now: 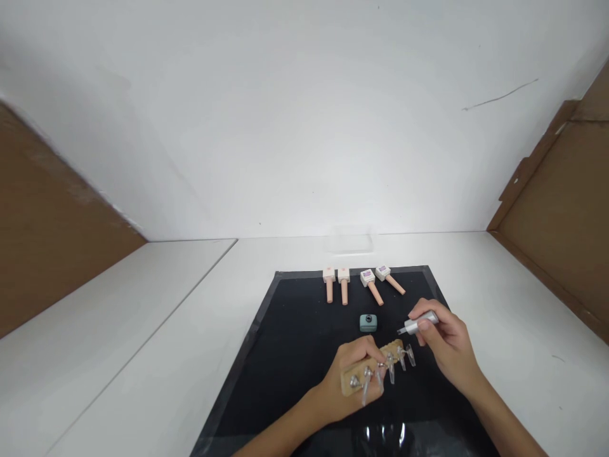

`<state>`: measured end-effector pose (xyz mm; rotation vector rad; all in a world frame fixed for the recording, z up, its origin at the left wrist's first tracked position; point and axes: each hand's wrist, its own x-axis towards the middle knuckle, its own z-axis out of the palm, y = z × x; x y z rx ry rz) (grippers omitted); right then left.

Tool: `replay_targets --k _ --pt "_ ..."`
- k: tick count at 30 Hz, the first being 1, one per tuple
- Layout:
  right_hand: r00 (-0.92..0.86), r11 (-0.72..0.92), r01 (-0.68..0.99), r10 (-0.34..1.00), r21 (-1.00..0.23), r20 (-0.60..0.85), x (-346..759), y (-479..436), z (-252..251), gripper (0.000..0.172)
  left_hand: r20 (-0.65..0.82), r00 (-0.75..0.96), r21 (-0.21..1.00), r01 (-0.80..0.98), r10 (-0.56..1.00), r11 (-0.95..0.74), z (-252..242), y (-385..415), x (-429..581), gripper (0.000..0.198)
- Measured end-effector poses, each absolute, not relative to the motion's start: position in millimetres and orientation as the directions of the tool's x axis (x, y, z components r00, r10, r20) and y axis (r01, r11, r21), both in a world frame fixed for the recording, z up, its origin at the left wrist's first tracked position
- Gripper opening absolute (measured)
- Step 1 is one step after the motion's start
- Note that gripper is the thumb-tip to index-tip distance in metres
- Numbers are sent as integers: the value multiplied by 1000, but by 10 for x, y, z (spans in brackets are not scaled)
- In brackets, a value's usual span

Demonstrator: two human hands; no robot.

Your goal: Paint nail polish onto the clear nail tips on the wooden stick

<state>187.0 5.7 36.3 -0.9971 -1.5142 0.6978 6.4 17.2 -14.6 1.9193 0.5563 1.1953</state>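
My left hand (pixel 352 381) grips a wooden nail-tip holder (pixel 348 376) from below, its fingers wrapped round the board. Several clear false nails (pixel 391 371) stick out along its front edge on silver mounts. Between thumb and fingers, my right hand (pixel 445 339) pinches a nail polish brush (pixel 419 322) by its silver cap. The bristle end points left, a short gap above the far end of the holder. Just beyond the holder sits a small green bottle (pixel 368 322) without its cap, its dark round opening showing.
Several white bottles with peach caps (pixel 343 284) lie in a row at the far edge of the black mat (pixel 285 330). Behind them a clear plastic tray (pixel 353 244) rests on the white table (pixel 181 343). Brown cardboard panels (pixel 561 209) stand at both sides.
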Motion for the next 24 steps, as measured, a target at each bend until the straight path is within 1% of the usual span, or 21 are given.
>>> replay_targets --k 2,6,8,10,14,19,22,24 --pt "-73 486 186 874 -854 481 1873 57 393 27 524 458 821 -47 718 -569 -129 177 63 9" --pt "-282 562 181 816 -807 505 1867 50 486 32 517 462 833 -79 721 -547 -83 202 78 13" --pt "-338 585 202 795 -786 504 1862 48 516 32 513 467 835 -78 720 -545 -69 210 88 15" --pt "-357 585 228 794 -778 492 1861 48 524 29 504 463 841 -69 729 -537 -64 211 97 17" --pt "-312 549 272 828 -791 467 1873 50 480 24 501 466 840 -62 729 -538 -68 201 107 13" --pt "-179 483 265 875 -835 449 1886 42 398 20 522 461 828 -69 718 -557 -98 190 98 7" --pt "-109 481 250 877 -841 469 1878 39 380 20 501 470 842 -71 727 -535 -113 183 82 9" --pt "-87 472 224 881 -853 465 1872 40 378 20 465 476 869 -82 747 -488 -121 177 70 9"
